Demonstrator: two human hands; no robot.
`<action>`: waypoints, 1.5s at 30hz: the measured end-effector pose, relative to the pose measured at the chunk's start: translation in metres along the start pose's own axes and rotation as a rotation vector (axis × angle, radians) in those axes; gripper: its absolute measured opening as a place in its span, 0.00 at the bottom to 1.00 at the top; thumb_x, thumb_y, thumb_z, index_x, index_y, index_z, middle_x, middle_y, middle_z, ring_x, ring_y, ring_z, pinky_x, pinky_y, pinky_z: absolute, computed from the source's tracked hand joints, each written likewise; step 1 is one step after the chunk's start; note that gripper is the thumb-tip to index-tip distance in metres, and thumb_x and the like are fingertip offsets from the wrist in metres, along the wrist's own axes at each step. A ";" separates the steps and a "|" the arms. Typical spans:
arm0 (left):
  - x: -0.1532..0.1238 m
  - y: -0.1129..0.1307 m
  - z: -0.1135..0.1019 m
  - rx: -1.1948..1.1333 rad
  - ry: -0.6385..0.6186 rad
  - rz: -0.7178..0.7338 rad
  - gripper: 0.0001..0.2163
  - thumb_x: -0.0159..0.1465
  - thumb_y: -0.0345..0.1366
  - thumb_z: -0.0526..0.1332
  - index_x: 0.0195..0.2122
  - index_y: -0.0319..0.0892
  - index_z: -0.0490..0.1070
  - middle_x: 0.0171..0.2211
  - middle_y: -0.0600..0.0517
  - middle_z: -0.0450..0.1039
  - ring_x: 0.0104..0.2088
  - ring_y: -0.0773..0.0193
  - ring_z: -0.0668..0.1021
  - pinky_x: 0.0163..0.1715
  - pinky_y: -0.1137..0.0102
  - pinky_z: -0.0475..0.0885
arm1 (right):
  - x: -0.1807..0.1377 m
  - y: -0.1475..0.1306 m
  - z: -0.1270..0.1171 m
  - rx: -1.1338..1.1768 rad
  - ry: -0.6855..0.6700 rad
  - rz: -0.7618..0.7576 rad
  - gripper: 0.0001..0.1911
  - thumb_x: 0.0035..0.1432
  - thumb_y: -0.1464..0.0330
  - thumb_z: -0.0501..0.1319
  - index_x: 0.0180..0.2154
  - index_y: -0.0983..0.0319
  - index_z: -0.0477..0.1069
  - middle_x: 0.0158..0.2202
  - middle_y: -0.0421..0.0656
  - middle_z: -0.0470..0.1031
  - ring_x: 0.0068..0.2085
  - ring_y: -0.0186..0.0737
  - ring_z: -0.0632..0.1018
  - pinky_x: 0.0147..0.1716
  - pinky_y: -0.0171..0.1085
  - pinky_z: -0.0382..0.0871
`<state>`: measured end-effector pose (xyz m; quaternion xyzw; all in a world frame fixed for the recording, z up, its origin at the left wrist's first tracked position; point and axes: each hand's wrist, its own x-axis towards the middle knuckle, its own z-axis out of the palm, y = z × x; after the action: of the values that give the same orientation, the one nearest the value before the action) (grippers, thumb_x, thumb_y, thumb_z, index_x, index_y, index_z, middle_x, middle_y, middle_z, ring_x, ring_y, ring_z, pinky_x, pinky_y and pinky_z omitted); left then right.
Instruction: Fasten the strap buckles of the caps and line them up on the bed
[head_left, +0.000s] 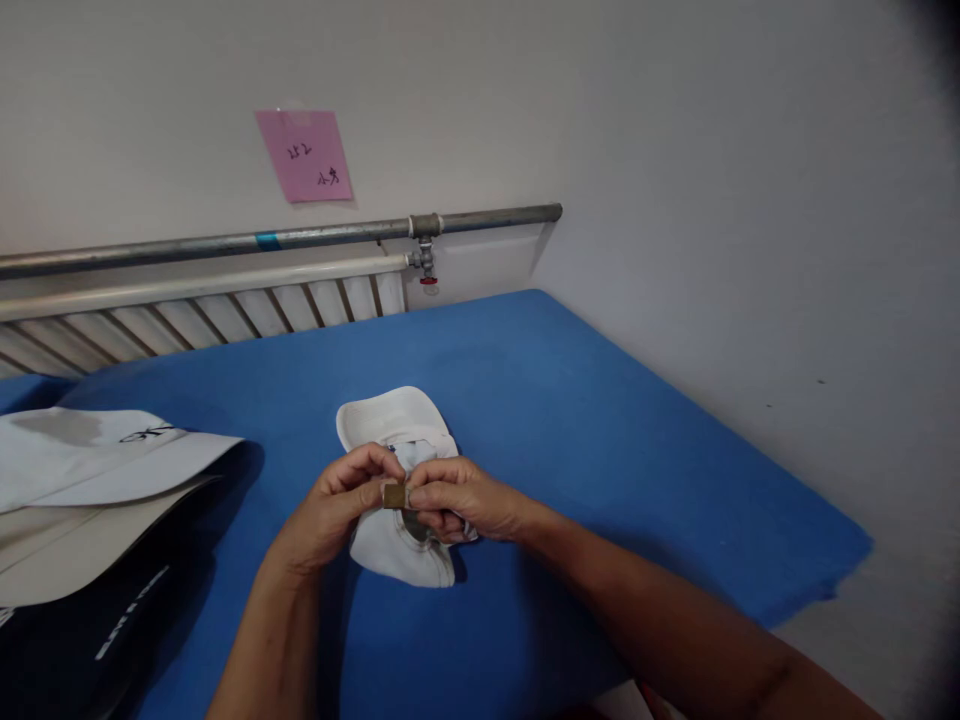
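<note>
A white baseball cap [397, 412] lies on the blue-covered table [525, 400], its brim pointing away from me and its inside partly showing. At the cap's back opening, a small brass-coloured buckle [394, 497] sits between my two hands. My left hand [334, 508] pinches the buckle's left side between thumb and fingers. From the right, my right hand [457, 497] pinches the strap just beside the buckle, its other fingers curled over the cap. My fingers cover most of the strap.
At the left, a stack of caps shows a white cap [82, 465], a beige cap [112, 540] and a dark cap [97, 630]. Behind the table run a radiator [247, 315] and a pipe [330, 235] with a red-handled valve [427, 270]. A pink note [306, 157] hangs above.
</note>
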<state>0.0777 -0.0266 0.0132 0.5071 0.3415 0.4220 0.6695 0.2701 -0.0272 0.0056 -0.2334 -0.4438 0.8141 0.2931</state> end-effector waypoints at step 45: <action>-0.018 -0.005 0.013 0.327 0.190 0.197 0.12 0.52 0.32 0.70 0.37 0.45 0.73 0.33 0.53 0.72 0.35 0.64 0.73 0.35 0.73 0.68 | -0.001 0.004 0.012 0.039 0.204 -0.040 0.09 0.53 0.65 0.63 0.28 0.63 0.67 0.16 0.32 0.64 0.13 0.23 0.58 0.12 0.26 0.49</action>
<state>0.0832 -0.0484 0.0118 0.5977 0.4157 0.4705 0.4986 0.2627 -0.0364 0.0085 -0.3003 -0.4002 0.7886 0.3575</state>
